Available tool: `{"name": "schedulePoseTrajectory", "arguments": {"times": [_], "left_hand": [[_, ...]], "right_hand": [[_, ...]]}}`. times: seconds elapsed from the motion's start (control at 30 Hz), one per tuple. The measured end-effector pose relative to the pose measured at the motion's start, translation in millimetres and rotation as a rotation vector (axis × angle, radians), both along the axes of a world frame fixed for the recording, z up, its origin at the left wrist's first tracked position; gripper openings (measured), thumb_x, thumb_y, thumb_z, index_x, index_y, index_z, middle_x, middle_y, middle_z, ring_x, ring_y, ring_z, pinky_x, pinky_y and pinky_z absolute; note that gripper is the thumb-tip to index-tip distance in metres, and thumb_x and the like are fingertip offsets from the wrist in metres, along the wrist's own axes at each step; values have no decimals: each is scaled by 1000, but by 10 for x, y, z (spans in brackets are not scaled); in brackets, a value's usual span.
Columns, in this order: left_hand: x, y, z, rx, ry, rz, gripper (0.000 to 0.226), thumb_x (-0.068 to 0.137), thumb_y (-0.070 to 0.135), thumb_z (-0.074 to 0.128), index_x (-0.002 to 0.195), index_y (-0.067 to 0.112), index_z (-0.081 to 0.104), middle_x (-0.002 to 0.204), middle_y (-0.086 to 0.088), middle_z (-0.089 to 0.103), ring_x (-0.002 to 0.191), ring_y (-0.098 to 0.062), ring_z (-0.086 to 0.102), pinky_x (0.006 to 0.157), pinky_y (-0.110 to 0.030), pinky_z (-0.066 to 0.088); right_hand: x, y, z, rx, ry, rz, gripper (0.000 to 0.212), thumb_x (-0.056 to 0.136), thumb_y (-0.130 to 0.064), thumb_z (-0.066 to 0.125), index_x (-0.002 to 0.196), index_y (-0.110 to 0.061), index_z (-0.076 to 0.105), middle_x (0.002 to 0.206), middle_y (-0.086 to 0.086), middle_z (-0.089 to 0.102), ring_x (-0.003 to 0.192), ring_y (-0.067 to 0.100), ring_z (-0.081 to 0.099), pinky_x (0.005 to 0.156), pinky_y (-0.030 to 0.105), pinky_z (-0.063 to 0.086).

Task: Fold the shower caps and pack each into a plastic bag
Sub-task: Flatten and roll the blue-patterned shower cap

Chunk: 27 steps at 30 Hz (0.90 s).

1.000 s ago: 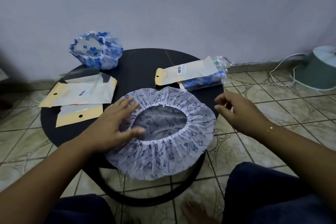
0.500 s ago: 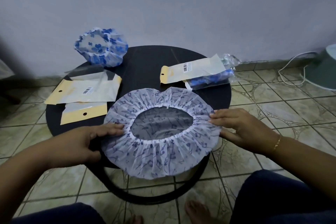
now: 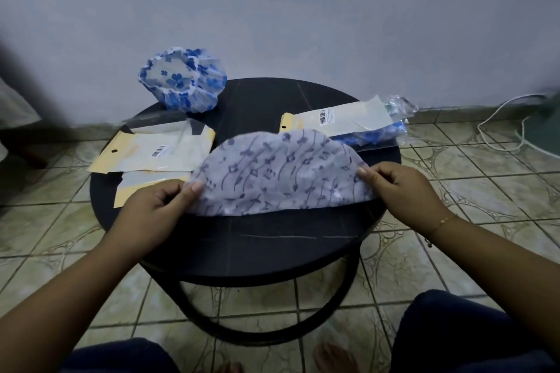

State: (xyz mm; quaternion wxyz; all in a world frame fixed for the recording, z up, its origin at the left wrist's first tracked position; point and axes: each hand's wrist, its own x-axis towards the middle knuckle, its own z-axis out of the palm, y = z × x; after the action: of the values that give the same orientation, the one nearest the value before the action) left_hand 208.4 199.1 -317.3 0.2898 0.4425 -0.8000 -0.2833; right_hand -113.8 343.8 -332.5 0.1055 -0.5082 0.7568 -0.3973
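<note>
A pale lilac shower cap [image 3: 280,172] with a dark flower print lies folded into a half circle on the round black table [image 3: 272,239], straight edge toward me. My left hand [image 3: 157,203] pinches its left corner and my right hand [image 3: 400,185] pinches its right corner. A blue-flowered shower cap [image 3: 183,79] sits unfolded at the table's back left. Two flat plastic bags with yellow headers [image 3: 154,153] lie on the left. At the back right another bag [image 3: 336,118] rests on a packed blue cap [image 3: 372,135].
The table stands on a tiled floor [image 3: 454,166] close to a plain wall. A white cable [image 3: 497,118] and a green object lie on the floor at the far right. My knees and bare feet are under the table's near edge.
The lilac cap lay open with its elastic ring up; both hands took its side edges and folded it in half. It now sits farther back on the table.
</note>
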Motion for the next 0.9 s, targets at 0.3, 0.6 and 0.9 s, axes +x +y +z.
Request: {"name": "schedulePoseTrajectory", "arguments": {"times": [0.3, 0.6, 0.9], "left_hand": [[-139, -98, -3, 76, -182, 150, 30, 89, 42, 56, 70, 19, 64, 66, -1, 64, 64, -14, 56, 53, -27, 36], [-220, -78, 121, -287, -329, 216, 37, 81, 55, 59, 109, 31, 55, 94, 13, 54, 80, -8, 52, 62, -29, 39], [-763, -89, -29, -523, -329, -403, 57, 90, 53, 27, 139, 28, 41, 153, 6, 25, 142, -11, 15, 113, -35, 20]], "right_hand": [[-27, -173, 57, 278, 164, -117, 29, 88, -47, 53, 66, -28, 55, 68, -13, 56, 75, 15, 53, 87, 39, 40], [48, -193, 145, 128, 225, -260, 38, 83, -47, 59, 109, -20, 62, 105, 6, 59, 102, 26, 52, 92, 44, 44], [499, -485, 77, 222, 513, 236, 56, 100, -37, 30, 150, -20, 11, 158, -1, 8, 145, 13, 3, 117, 33, 8]]}}
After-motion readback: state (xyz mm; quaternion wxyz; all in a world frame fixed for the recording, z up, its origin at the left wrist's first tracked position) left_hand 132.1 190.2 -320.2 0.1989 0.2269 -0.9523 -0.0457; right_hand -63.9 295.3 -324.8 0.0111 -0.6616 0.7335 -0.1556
